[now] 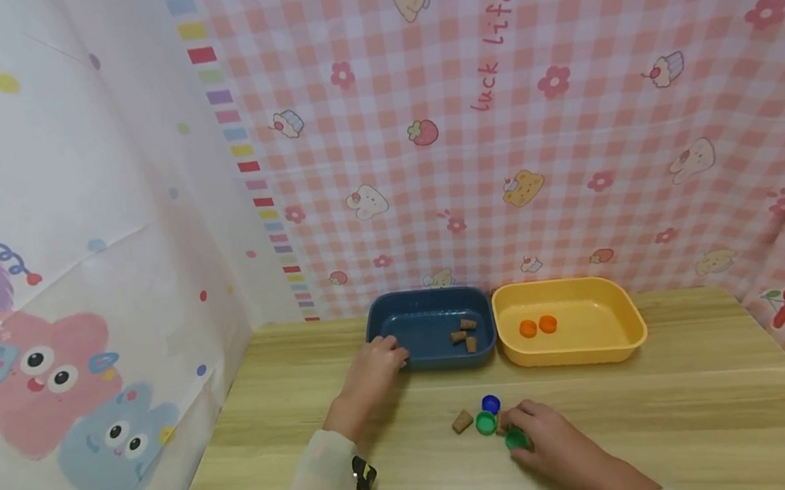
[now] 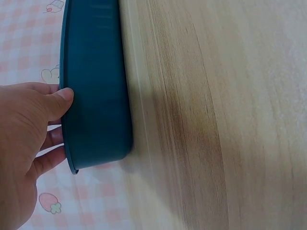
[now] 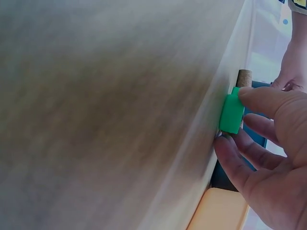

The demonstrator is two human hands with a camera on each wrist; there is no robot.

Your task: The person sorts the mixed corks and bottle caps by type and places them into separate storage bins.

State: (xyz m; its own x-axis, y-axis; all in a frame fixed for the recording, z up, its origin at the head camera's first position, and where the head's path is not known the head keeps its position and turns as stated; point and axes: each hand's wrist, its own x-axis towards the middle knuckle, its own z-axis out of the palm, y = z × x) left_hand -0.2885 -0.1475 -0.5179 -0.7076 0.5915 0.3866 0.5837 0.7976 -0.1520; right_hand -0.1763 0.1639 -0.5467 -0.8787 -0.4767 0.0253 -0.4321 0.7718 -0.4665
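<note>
My left hand (image 1: 375, 363) grips the near left corner of a dark blue bin (image 1: 438, 362). In the left wrist view its thumb (image 2: 65, 94) lies on the outer wall and the other fingers go behind the rim. My right hand (image 1: 557, 441) has thumb and fingers about a green bottle cap (image 1: 517, 440), low over the table. A cork (image 1: 501, 423) shows partly under those fingertips. Just left of them lie another green bottle cap (image 1: 485, 424), a blue bottle cap (image 1: 490, 404) and a cork (image 1: 462, 422).
Several corks (image 1: 468, 324) lie inside the blue bin. A yellow bin (image 1: 570, 355) stands right beside it and holds two orange bottle caps (image 1: 528, 329). A pink checked cloth (image 1: 462, 161) hangs behind the wooden table (image 1: 715, 403).
</note>
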